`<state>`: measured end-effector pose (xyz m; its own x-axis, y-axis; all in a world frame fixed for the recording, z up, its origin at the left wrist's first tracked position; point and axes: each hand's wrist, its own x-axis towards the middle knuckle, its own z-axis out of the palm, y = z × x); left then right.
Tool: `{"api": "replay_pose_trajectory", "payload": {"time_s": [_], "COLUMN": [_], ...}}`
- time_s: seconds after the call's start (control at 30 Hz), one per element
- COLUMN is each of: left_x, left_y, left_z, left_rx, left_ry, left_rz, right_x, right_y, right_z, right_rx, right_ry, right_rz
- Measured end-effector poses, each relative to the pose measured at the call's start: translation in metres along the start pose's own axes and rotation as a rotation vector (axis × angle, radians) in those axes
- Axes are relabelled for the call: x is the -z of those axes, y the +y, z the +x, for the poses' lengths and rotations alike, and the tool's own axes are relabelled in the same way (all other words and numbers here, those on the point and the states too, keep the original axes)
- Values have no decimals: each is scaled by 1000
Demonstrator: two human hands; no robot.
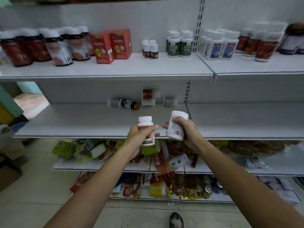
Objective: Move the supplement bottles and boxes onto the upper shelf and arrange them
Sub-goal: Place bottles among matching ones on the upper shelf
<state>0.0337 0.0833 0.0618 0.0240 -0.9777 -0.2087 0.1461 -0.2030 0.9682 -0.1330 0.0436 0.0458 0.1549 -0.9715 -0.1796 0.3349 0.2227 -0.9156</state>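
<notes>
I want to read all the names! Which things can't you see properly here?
All in the head view:
Small white-capped bottle with orange-green label: the left hand covers its label.
Large white plastic bottle with barcode: the right hand hides its side; its front faces away.
Dark red-labelled bottles at left: blurred, unreadable.
Purple-labelled bottles: cut by the right edge.
Black-labelled bottle lying down: print too small.

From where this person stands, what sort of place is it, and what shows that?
Probably a small shop or pharmacy: white metal shelving with slotted uprights, matching supplement bottles and red boxes lined up on the upper shelf, and packaged snacks heaped on the lower shelves.
</notes>
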Motion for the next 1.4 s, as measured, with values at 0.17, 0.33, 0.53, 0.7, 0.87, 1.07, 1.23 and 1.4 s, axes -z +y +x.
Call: {"api": "replay_pose_trajectory", "payload": {"time_s": [0.17,0.33,0.53,0.7,0.87,1.07,1.23,1.4], "left_x": [-29,-81,-179,-300,-402,-487,-543,-602], "left_y": [30,52,65,51,27,20,24,40], "left_z": [-59,-90,-107,-115,-117,-96,-50,11], "left_rx": [10,-83,-219,-212,-225,-218,-233,-279], "left_ry": [-119,-199,-303,-443,-556,-608,-656,-655], "left_rz": [-23,27,55,52,89,107,121,103], "right_x": [11,44,126,227,315,389,437,490], "right_y": [-38,-84,-136,-181,-221,-245,-266,-311], "right_z": [-69,-118,-175,-228,-261,-268,-240,-191], "right_rx": [120,156,330,476,539,514,552,574], "right_ry": [122,130,274,487,693,700,688,621], "right_rz": [-70,99,-93,-325,-473,-167,-304,-357]}}
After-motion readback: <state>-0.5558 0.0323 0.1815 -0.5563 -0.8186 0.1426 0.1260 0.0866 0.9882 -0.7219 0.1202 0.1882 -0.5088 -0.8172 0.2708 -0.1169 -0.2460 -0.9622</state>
